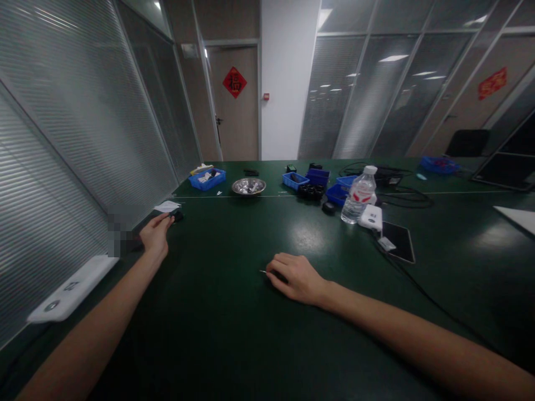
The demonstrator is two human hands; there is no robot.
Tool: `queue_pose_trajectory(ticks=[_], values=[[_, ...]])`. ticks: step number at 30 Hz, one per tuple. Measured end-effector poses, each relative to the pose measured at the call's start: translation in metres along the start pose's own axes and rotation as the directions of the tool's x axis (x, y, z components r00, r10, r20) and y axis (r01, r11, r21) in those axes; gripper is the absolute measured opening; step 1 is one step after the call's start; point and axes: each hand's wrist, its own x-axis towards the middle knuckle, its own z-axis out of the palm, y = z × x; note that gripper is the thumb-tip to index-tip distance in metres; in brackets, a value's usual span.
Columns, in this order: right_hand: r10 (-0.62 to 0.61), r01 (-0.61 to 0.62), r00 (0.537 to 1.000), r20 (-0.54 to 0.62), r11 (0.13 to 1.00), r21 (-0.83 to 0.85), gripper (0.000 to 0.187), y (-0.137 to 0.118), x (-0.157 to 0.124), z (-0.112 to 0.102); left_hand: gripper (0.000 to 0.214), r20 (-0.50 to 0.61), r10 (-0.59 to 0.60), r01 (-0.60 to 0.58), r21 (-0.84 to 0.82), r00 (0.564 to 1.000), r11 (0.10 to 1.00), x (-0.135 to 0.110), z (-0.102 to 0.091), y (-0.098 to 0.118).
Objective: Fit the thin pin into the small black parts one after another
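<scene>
The right hand (pixel 296 278) rests on the dark green table (pixel 234 340), fingers pinched around a thin, silvery, pin-like piece (pixel 263 271). The left hand (pixel 155 233) reaches a small black object (pixel 178 215); whether it grips or merely touches, I cannot tell. Both pieces lie well apart, unjoined. Beyond, a round, shiny metal dish (pixel 249 195) holds unsorted-looking small items.

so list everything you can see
table: one, dark green, foreground
bottle: one, clear, right of centre
dish: one, silver, far side
trays: several, blue, far side
white boxes: at least two, white, left and beside bottle
tablet: one, black, right
cables: several, black, right
signs: two, red, background
chair: one, black, back right
dark item: one, black, left
thin item: one, silvery, centre
left hand: one, bare, at dark item
right hand: one, bare, holding thin item
</scene>
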Motion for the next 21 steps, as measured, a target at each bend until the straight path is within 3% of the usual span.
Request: queue_pose_trajectory(ticks=[8, 21], values=[[0.006, -0.007, 1.0, 0.011, 1.0, 0.008, 0.017, -0.001, 0.0, -0.001, 0.02, -0.043, 0.011, -0.009, 0.056, 0.999, 0.998, 0.001, 0.001, 0.003], [-0.001, 0.001, 1.0, 0.011, 1.0, 0.01, 0.017, -0.001, 0.0, -0.002, 0.027, 0.052, -0.046, 0.046, -0.001, 0.998, 0.999, -0.009, 0.004, 0.004]])
